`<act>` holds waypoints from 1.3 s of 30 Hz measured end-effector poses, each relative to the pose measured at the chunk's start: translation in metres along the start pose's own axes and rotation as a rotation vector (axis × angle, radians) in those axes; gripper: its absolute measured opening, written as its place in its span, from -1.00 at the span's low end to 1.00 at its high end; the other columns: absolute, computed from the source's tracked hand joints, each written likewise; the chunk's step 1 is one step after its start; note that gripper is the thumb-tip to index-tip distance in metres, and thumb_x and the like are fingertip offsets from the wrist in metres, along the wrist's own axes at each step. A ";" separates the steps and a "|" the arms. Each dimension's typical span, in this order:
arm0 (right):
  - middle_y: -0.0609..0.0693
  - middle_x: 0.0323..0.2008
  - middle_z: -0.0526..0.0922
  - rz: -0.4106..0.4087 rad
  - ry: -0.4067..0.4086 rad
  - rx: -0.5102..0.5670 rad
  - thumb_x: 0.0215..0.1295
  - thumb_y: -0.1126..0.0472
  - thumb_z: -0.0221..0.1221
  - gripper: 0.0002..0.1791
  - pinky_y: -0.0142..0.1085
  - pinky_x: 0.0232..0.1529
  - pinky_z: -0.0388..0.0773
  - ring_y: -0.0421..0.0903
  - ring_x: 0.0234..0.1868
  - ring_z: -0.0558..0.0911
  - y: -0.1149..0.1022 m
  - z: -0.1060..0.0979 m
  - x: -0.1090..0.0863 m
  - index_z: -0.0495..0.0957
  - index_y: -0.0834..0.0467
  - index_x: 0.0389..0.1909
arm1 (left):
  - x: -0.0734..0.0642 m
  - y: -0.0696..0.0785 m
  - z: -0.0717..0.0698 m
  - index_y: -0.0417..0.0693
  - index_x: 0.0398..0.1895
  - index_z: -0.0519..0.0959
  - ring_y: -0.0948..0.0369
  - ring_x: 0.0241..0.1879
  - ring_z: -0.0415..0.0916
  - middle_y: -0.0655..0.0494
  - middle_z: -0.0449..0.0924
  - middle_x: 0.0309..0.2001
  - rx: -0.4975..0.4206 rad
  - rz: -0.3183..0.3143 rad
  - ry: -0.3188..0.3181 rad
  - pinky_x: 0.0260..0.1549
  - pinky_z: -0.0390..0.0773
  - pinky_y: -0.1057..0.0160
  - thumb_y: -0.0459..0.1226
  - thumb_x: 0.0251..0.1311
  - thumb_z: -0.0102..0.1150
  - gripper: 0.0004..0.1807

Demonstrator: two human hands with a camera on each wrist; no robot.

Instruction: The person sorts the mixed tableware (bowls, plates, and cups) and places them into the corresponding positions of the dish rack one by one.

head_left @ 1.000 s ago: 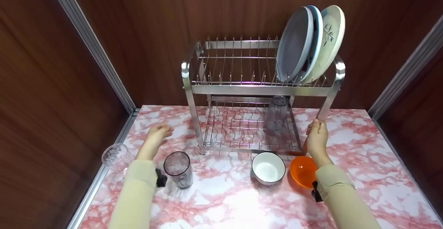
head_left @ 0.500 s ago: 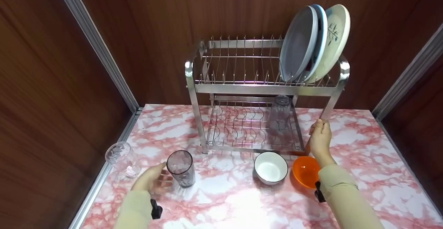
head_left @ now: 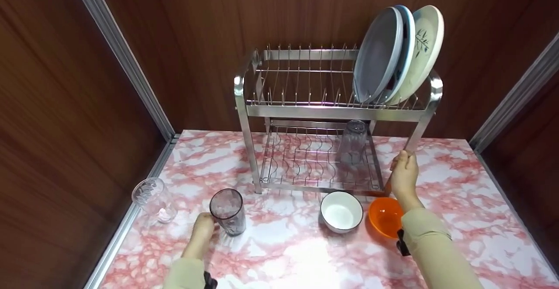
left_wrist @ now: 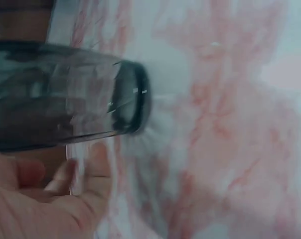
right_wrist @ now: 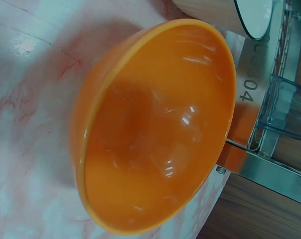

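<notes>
Beside the left side of an upright grey-tinted drinking glass (head_left: 232, 219) is my left hand (head_left: 203, 228). In the left wrist view its loosely bent fingers (left_wrist: 96, 172) lie alongside the glass (left_wrist: 90, 97), not wrapped round it. My right hand (head_left: 404, 180) grips the right front leg of a two-tier metal dish rack (head_left: 332, 113). Close by that wrist sits an orange bowl (head_left: 384, 219), which fills much of the right wrist view; the right hand itself is out of that view. A white dark-rimmed bowl (head_left: 342, 217) stands left of the orange one.
Three plates (head_left: 377, 57) stand on edge at the right of the rack's top tier. Another tinted glass (head_left: 353, 142) is upside down on the lower tier. A clear glass (head_left: 155, 199) stands far left on the marbled table (head_left: 270, 258). Brown panels (head_left: 196, 40) enclose the table.
My left hand has come down and back from beyond the grey-tinted glass to its near left side. The right hand keeps its grip on the rack leg.
</notes>
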State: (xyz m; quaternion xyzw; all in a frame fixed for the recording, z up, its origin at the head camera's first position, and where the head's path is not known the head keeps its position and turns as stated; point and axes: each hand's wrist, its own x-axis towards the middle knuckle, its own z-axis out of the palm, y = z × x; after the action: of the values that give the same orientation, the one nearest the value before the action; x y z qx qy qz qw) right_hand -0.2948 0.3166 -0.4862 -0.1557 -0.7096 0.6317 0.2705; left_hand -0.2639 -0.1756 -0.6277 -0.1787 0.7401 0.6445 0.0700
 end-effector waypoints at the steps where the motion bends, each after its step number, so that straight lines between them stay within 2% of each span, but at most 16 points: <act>1: -0.12 -0.61 0.31 0.001 0.002 0.000 0.45 0.10 -0.27 -0.76 -0.47 -0.45 0.27 -0.23 -0.54 0.33 0.003 -0.001 0.002 0.23 0.05 -0.42 | -0.005 0.003 0.004 -0.26 -0.09 0.34 0.08 -0.38 0.46 -0.12 0.44 -0.24 0.011 0.070 0.030 -0.47 0.47 0.19 -0.36 0.19 -0.24 -0.75; 2: -0.12 -0.61 0.32 -0.003 0.003 -0.001 0.45 0.09 -0.27 -0.76 -0.47 -0.45 0.28 -0.24 -0.54 0.33 0.006 -0.001 0.004 0.24 0.05 -0.42 | -0.008 0.002 0.009 -0.29 -0.05 0.30 0.06 -0.32 0.46 -0.15 0.44 -0.23 0.032 0.117 0.078 -0.44 0.48 0.22 -0.40 0.18 -0.22 -0.73; 3: -0.13 -0.60 0.32 -0.011 0.005 -0.006 0.45 0.08 -0.26 -0.75 -0.47 -0.44 0.28 -0.24 -0.54 0.34 0.010 -0.002 0.007 0.25 0.05 -0.42 | -0.021 0.012 0.016 -0.34 0.04 0.20 0.00 -0.22 0.44 -0.23 0.41 -0.13 0.060 0.120 0.126 -0.34 0.49 0.20 -0.47 0.16 -0.24 -0.65; 5: -0.12 -0.60 0.32 -0.020 0.005 -0.015 0.44 0.05 -0.27 -0.74 -0.46 -0.43 0.27 -0.24 -0.54 0.34 0.016 -0.003 0.011 0.25 0.05 -0.42 | -0.037 0.020 0.025 -0.37 0.11 0.12 -0.11 -0.09 0.42 -0.31 0.36 -0.05 0.048 0.204 0.135 -0.20 0.51 0.16 -0.56 0.02 -0.20 -0.51; 7: -0.12 -0.60 0.32 -0.032 0.011 -0.020 0.44 0.02 -0.27 -0.73 -0.45 -0.43 0.26 -0.24 -0.54 0.34 0.022 -0.004 0.014 0.25 0.04 -0.42 | -0.048 0.024 0.033 -0.31 0.20 0.00 -0.18 0.12 0.31 -0.37 0.27 0.09 0.041 0.242 0.119 0.07 0.42 0.05 -0.60 -0.08 -0.15 -0.34; 10: -0.10 -0.61 0.31 -0.043 0.020 -0.003 0.42 -0.01 -0.27 -0.72 -0.45 -0.43 0.26 -0.23 -0.54 0.33 0.025 -0.005 0.015 0.24 0.04 -0.41 | -0.053 0.020 0.043 -0.20 0.26 -0.12 -0.24 0.24 0.17 -0.40 0.17 0.20 0.035 0.275 0.094 0.23 0.21 -0.12 -0.59 -0.16 0.05 -0.13; 13: -0.12 -0.63 0.31 -0.046 0.033 0.006 0.41 -0.02 -0.26 -0.72 -0.45 -0.43 0.27 -0.22 -0.54 0.33 0.025 -0.004 0.015 0.25 0.04 -0.41 | -0.052 0.012 0.052 -0.15 0.27 -0.15 -0.25 0.21 0.22 -0.44 0.22 0.19 0.112 0.312 0.127 0.20 0.24 -0.13 -0.48 -0.25 0.28 0.02; 15: -0.13 -0.63 0.31 -0.046 0.036 -0.002 0.41 -0.02 -0.26 -0.72 -0.45 -0.43 0.26 -0.21 -0.54 0.33 0.023 -0.004 0.015 0.25 0.04 -0.41 | -0.050 0.007 0.055 -0.17 0.27 -0.17 -0.28 0.18 0.24 -0.48 0.22 0.18 0.135 0.334 0.136 0.17 0.26 -0.14 -0.43 -0.28 0.37 0.07; 17: -0.13 -0.63 0.31 -0.047 0.035 -0.003 0.42 0.02 -0.25 -0.74 -0.45 -0.43 0.26 -0.22 -0.55 0.34 0.020 -0.004 0.014 0.26 0.04 -0.42 | -0.049 0.002 0.057 -0.18 0.27 -0.18 -0.30 0.17 0.24 -0.51 0.21 0.17 0.167 0.343 0.153 0.15 0.28 -0.16 -0.38 -0.27 0.39 0.09; 21: -0.14 -0.65 0.32 -0.063 0.027 0.005 0.42 0.08 -0.23 -0.75 -0.46 -0.44 0.26 -0.26 -0.57 0.33 0.007 -0.003 0.006 0.27 0.06 -0.44 | -0.046 -0.004 0.057 -0.23 0.27 -0.18 -0.32 0.20 0.19 -0.53 0.17 0.19 0.174 0.354 0.155 0.18 0.23 -0.18 -0.36 -0.24 0.40 0.08; 25: -0.16 -0.66 0.31 -0.070 0.024 -0.003 0.42 0.06 -0.24 -0.74 -0.48 -0.46 0.26 -0.28 -0.58 0.32 -0.003 -0.002 -0.001 0.26 0.06 -0.45 | -0.043 -0.011 0.056 -0.34 0.22 -0.11 -0.31 0.16 0.25 -0.53 0.23 0.14 0.208 0.382 0.164 0.15 0.27 -0.16 -0.34 -0.27 0.39 0.03; 31: -0.14 -0.63 0.31 -0.027 0.021 0.016 0.43 0.05 -0.25 -0.75 -0.47 -0.44 0.27 -0.26 -0.56 0.33 0.010 0.000 0.007 0.25 0.03 -0.42 | -0.043 -0.014 0.057 -0.35 0.12 0.05 -0.25 0.07 0.38 -0.46 0.38 0.03 0.249 0.432 0.239 0.10 0.35 -0.12 -0.31 -0.32 0.41 -0.08; 35: -0.13 -0.59 0.32 -0.023 0.031 -0.018 0.42 -0.01 -0.26 -0.74 -0.46 -0.41 0.30 -0.26 -0.53 0.34 0.023 0.001 0.013 0.24 0.00 -0.41 | -0.048 -0.010 0.060 -0.31 0.09 0.08 -0.18 0.06 0.41 -0.37 0.43 0.02 0.201 0.456 0.256 0.10 0.38 -0.02 -0.36 -0.30 0.41 -0.13; 39: -0.09 -0.58 0.33 -0.063 0.037 -0.059 0.42 -0.05 -0.28 -0.71 -0.46 -0.41 0.30 -0.25 -0.53 0.35 0.028 0.002 0.013 0.23 0.01 -0.42 | -0.053 -0.003 0.065 -0.27 0.08 0.12 -0.12 0.02 0.44 -0.23 0.40 0.01 0.098 0.475 0.206 0.02 0.45 0.14 -0.43 -0.27 0.42 -0.17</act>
State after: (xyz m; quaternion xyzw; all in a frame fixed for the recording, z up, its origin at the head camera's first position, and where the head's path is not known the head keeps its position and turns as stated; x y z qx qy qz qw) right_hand -0.3101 0.3266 -0.5109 -0.1529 -0.7272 0.5988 0.2986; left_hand -0.2221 -0.1028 -0.6233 -0.0608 0.7947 0.5849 -0.1504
